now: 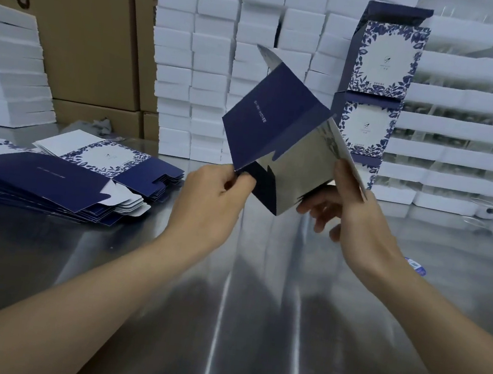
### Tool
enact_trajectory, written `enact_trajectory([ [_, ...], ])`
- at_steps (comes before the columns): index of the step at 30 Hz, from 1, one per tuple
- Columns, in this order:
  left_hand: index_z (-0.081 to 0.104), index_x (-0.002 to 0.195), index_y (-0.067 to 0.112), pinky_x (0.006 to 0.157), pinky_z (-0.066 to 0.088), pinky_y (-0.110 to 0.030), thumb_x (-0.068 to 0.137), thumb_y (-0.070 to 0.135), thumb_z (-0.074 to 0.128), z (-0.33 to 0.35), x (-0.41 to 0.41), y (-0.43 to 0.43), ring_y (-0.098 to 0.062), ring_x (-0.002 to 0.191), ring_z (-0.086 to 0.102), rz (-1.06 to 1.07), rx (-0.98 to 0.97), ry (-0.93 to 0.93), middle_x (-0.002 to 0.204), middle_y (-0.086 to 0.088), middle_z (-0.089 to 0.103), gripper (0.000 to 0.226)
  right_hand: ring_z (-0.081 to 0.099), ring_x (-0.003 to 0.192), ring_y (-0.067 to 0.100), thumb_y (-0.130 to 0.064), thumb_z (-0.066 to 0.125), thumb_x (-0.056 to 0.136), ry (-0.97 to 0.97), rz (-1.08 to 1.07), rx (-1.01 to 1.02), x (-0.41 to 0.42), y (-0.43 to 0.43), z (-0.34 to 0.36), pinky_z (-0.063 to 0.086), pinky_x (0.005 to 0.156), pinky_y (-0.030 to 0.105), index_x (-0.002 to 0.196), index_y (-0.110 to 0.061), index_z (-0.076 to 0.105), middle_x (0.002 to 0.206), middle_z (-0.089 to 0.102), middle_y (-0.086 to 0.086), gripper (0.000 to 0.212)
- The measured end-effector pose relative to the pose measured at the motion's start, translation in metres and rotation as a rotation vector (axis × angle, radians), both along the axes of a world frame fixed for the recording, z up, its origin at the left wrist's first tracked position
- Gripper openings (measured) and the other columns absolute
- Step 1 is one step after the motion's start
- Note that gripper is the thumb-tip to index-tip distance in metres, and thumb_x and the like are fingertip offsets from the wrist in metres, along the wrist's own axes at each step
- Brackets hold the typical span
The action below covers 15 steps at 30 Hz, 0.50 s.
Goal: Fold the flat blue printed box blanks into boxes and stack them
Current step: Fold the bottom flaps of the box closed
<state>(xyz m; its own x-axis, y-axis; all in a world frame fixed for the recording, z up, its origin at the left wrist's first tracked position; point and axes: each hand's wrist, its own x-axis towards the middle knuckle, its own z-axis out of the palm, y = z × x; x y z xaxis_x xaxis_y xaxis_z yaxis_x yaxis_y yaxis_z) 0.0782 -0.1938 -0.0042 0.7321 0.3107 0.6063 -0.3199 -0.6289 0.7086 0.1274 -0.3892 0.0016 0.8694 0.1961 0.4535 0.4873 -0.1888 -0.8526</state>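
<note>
Half-opened dark blue printed cardboard blank (275, 119) held above middle of shiny metal tabletop (256, 297). Left hand (217, 189) grip pinches lower flap; right hand (350, 212) grip pinches side panel. Few folded blue-flowered boxes (377, 94) stacked at far edge; thick pile of flat blanks (53, 181) remains at left edge.

One half-folded dark blue cardboard box blank (275, 122); one pile of flat blue printed blanks (53, 178), not countable; at least two folded blue-and-white floral boxes (384, 64).

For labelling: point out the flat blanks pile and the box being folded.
Pile of flat blue printed blanks (38, 180): head view, top blank's dark panel.
Half-folded blue card box (266, 117): head view, dark outer panel.
</note>
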Motion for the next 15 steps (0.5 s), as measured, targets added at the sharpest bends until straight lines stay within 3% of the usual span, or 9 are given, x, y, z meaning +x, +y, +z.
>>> enact_trajectory([
  [3,0.043,0.069,-0.006,0.047,0.025,-0.030,0.090,0.034,0.049,0.0036,0.0013,0.0065,-0.013,0.045,0.031,-0.017,-0.083,-0.022,0.069,-0.034,0.055,0.045,0.060,0.071,0.014,-0.082,0.033,0.083,-0.015,0.107,-0.042,0.0025,-0.0034,0.0022,0.043,0.064,0.031,0.080,-0.017,0.081,0.088,0.076,0.001,0.081],
  [7,0.042,0.070,-0.013,0.042,0.025,-0.021,0.101,0.016,0.054,0.0021,0.0054,0.0090,-0.010,0.038,0.036,-0.040,-0.122,-0.020,0.066,-0.036,0.054,0.044,0.064,0.077,0.015,-0.070,0.043,0.096,-0.072,0.113,-0.101,0.0034,-0.0093,0.0004,0.045,0.065,0.031,0.087,-0.023,0.081,0.092,0.078,-0.004,0.062],
  [11,0.040,0.069,-0.010,0.043,0.027,-0.020,0.100,0.014,0.053,0.0020,0.0049,0.0074,-0.009,0.040,0.036,-0.103,-0.126,-0.019,0.064,-0.037,0.049,0.041,0.058,0.058,0.010,-0.059,0.056,0.103,-0.049,0.042,-0.030,0.0051,-0.0076,-0.0036,0.044,0.055,0.017,0.064,-0.018,0.076,0.072,0.076,0.001,0.059],
  [15,0.037,0.069,-0.007,0.050,0.029,-0.028,0.089,0.030,0.048,0.0005,0.0045,0.0068,-0.011,0.046,0.036,-0.152,-0.125,-0.002,0.064,-0.036,0.045,0.043,0.037,0.055,0.021,-0.073,0.067,0.087,0.191,-0.154,0.018,0.0090,-0.0068,-0.0065,0.031,0.058,0.032,0.052,-0.021,0.051,0.057,0.049,-0.001,0.064],
])
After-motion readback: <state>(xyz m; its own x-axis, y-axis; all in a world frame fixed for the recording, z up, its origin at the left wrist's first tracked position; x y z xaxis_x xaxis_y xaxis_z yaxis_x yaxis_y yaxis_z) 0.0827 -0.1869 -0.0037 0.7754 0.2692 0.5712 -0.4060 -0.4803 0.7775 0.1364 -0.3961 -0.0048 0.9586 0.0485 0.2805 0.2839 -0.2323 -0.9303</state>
